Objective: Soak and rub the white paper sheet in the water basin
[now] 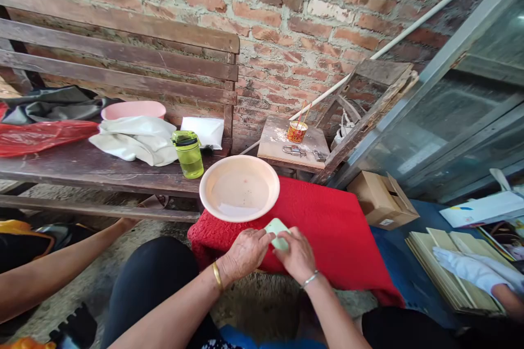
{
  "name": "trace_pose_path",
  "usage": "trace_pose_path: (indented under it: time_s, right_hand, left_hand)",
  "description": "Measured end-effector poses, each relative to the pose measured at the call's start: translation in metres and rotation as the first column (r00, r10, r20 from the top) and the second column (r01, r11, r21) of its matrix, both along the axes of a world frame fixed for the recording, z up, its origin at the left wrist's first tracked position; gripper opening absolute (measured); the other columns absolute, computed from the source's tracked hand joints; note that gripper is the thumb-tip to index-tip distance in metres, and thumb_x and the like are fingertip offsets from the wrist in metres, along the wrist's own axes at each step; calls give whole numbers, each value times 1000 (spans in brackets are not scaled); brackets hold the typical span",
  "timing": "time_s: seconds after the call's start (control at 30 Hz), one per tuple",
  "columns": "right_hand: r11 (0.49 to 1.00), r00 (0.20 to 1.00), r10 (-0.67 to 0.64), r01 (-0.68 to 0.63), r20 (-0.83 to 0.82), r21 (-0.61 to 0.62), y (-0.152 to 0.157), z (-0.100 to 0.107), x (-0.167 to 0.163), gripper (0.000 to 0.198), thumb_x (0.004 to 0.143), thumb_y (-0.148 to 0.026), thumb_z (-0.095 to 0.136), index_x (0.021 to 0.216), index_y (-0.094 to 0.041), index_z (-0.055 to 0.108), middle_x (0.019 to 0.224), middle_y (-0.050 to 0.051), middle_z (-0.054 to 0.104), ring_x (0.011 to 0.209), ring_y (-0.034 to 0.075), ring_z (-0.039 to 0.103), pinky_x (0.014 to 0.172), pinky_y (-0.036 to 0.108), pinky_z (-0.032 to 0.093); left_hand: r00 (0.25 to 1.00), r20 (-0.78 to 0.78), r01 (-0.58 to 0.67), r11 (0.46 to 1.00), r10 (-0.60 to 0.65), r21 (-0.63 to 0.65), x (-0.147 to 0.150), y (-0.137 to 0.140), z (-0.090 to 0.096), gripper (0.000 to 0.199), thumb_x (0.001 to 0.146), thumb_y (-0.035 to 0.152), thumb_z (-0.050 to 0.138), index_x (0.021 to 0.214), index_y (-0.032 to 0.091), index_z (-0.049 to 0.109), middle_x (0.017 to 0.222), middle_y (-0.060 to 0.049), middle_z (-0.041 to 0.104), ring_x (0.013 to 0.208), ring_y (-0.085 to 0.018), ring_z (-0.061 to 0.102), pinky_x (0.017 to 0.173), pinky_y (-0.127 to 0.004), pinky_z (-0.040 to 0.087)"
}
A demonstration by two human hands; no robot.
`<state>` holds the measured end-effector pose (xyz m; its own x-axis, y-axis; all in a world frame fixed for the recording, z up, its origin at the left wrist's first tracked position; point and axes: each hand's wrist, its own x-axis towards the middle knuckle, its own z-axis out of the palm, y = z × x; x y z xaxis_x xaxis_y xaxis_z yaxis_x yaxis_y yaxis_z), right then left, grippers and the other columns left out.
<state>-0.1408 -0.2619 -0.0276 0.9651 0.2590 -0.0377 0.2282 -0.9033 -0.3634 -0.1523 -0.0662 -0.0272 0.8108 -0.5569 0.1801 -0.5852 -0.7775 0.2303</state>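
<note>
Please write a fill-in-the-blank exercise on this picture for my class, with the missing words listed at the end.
1. The left grip and right grip hold a pale ____ object.
2. The round basin stands on a ____ cloth.
3. The wall behind the bench is built of ____.

Missing words: green; red; bricks.

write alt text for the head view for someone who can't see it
A person's left hand and right hand hold a small pale green object over a red cloth, beside a cream basin. To the left, a wooden bench bears a green bottle; a brick wall rises behind.
</note>
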Motion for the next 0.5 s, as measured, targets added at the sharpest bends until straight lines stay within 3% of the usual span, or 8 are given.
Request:
trace_pose_path:
  time_s: [0.03, 0.1, 0.2, 0.3, 0.37, 0.43, 0.47, 0.5]
  right_hand:
    - [1000, 1000, 21, -21, -2, 14, 4, -2, 3, 24, 80, -31, 67, 104, -31, 69, 103, 2, 62, 98, 19, 61, 87, 28, 45]
    - [1000, 999, -30, 30, -17, 7, -17, -4, 8, 26, 79, -31, 68, 105, -30, 70, 104, 2, 62, 97, 19, 62, 87, 28, 45]
    - [960, 959, -277, 273, -60, -67, -102, -4, 12, 31, 80, -38, 66, 110, -28, 69, 105, 5, 61, 95, 20, 64, 85, 30, 49]
    - [842, 856, -513, 490, -56, -225, -202, 0, 8, 39, 82, -49, 60, 115, -29, 68, 93, 6, 62, 87, 23, 67, 84, 35, 52]
    - [703, 761, -649, 613, 29, -359, -247, 4, 5, 46, 86, -56, 50, 118, -28, 68, 84, 8, 60, 75, 27, 67, 77, 41, 54]
    - [608, 704, -699, 676, 122, -416, -260, 7, 7, 53, 87, -60, 44, 121, -27, 68, 81, 10, 60, 70, 29, 65, 72, 43, 53]
    - [612, 713, -684, 675, 152, -412, -254, 9, 10, 53, 88, -60, 44, 121, -26, 68, 82, 11, 60, 70, 29, 65, 73, 43, 53]
    - [655, 749, -642, 648, 165, -389, -238, 10, 14, 51, 88, -58, 45, 121, -26, 68, 84, 10, 59, 73, 28, 65, 75, 42, 53]
  left_hand:
    - [1000, -4, 3, 1000, -3, 7, 0, -2, -1, 33, 92, 8, 44, 120, 21, 54, 91, -5, 65, 82, -21, 65, 76, -35, 53]
    - [1000, -16, 7, 1000, -7, 19, 0, -4, -3, 33, 92, 8, 43, 120, 21, 55, 92, -5, 66, 83, -21, 65, 77, -35, 53]
    - [999, -47, 12, 1000, -11, 24, 0, -4, -5, 33, 91, 6, 44, 118, 20, 55, 92, -6, 65, 83, -21, 64, 78, -34, 52]
    - [996, -85, 15, 999, -12, 33, -1, -3, -7, 31, 91, 6, 45, 116, 21, 55, 94, -5, 64, 85, -21, 64, 79, -35, 52]
    - [995, -102, 13, 998, -7, 55, -2, -4, -8, 29, 91, 7, 45, 114, 21, 55, 94, -5, 64, 85, -22, 64, 79, -35, 52]
    - [994, -108, 7, 997, 2, 78, -1, -4, -11, 27, 91, 7, 45, 112, 21, 56, 95, -5, 64, 85, -22, 63, 80, -36, 52]
    - [994, -109, 5, 997, 4, 83, -1, -4, -12, 26, 91, 8, 46, 111, 21, 57, 96, -5, 64, 86, -22, 63, 81, -36, 52]
    - [994, -107, 4, 997, 4, 83, -1, -4, -13, 26, 91, 8, 46, 111, 21, 57, 96, -5, 64, 86, -22, 63, 82, -37, 52]
